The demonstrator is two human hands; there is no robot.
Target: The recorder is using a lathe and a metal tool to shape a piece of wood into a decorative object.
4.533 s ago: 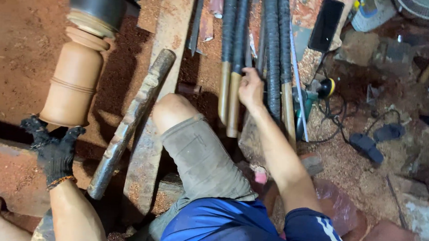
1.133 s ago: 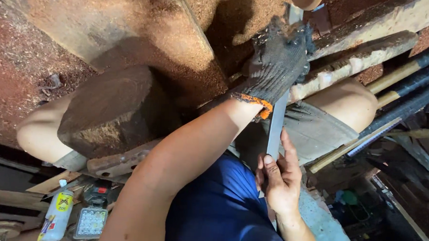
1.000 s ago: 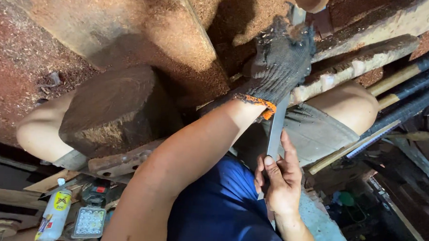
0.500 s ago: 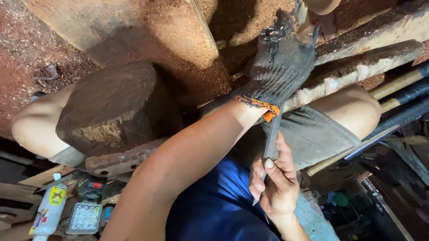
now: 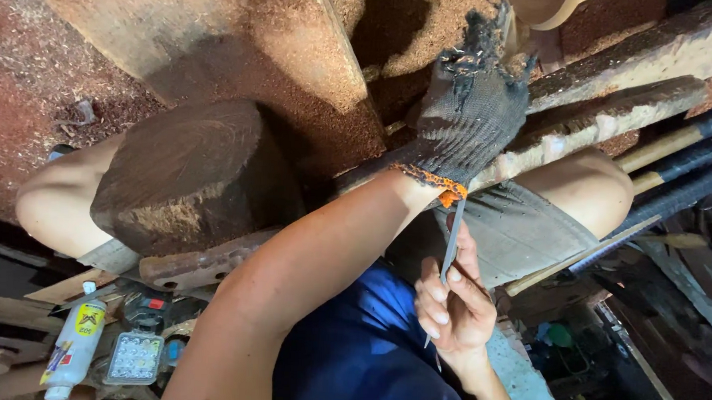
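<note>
At the far left, low down, a white plastic squeeze bottle with a yellow label (image 5: 72,346) lies beside a small square lamp with a grid of white lights (image 5: 135,357). Above them a dark, round-ended block of wood (image 5: 189,173) sits over the person's bent knee, resting on a rusty flat metal bar with holes (image 5: 201,265). Reddish sawdust covers the slanted wooden plank (image 5: 243,35) behind it.

The left hand (image 5: 472,109), in a frayed dark knitted glove with an orange cuff, reaches up across the body; its fingers are curled over the upper end of a thin flat grey metal blade (image 5: 452,240) at a rough, sawdust-covered wooden rail (image 5: 608,119). Whether they close fully around the blade I cannot tell.

Below, the bare right hand (image 5: 451,304) pinches the lower part of that blade between thumb and fingers (image 5: 432,295), the blade standing nearly upright between the two hands, in front of the grey shorts.

To the right, several long black-wrapped tool handles (image 5: 694,155) lie side by side.
</note>
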